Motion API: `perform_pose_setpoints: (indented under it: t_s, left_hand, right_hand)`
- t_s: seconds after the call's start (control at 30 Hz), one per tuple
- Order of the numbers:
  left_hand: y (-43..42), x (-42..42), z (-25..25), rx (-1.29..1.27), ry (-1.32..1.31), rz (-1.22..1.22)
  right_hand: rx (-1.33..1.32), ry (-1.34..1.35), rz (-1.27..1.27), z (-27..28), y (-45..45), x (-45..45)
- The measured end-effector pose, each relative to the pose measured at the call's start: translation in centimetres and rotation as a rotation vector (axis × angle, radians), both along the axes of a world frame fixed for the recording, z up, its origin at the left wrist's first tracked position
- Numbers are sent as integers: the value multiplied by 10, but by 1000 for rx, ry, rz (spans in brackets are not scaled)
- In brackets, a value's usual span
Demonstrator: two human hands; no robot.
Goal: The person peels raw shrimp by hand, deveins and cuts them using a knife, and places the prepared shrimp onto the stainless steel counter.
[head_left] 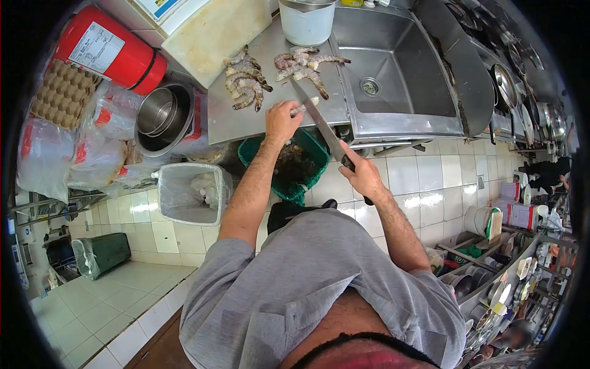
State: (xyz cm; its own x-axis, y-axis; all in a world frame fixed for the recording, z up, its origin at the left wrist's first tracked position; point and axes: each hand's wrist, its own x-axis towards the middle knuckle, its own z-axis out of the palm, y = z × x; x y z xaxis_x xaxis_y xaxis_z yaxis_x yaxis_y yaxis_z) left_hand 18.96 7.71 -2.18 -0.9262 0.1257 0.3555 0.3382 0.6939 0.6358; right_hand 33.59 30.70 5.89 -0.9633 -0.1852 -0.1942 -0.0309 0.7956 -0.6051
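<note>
My right hand is wrapped round the black handle of a long kitchen knife. Its blade points up and left, across the front of the steel counter. The fingers of my left hand pinch a pale shrimp beside the blade. Whether the edge touches the shrimp, I cannot tell. Behind my left hand lies a pile of grey striped shrimp. A second group of shrimp lies just past the knife tip, in front of a white bucket.
To the right of the counter is a steel sink. Below my hands stands a green-lined bin with dark waste, and left of it a grey bin. A cutting board leans at the back. Metal pots stand at left.
</note>
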Motion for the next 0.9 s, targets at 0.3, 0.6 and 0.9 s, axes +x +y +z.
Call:
perform_pose_setpoints:
  t_s: [0.3,0.6,0.9]
  left_hand:
    - [2,-1,7,-28,-38,24]
    - [0,-6,-10,66,-50,-9]
    - [0,4,-1,56,73,11]
  right_hand:
    - [151,216,97,3,8,16]
    - [322,180,85,-8,6,27]
    - [113,94,79,-4,-1,6]
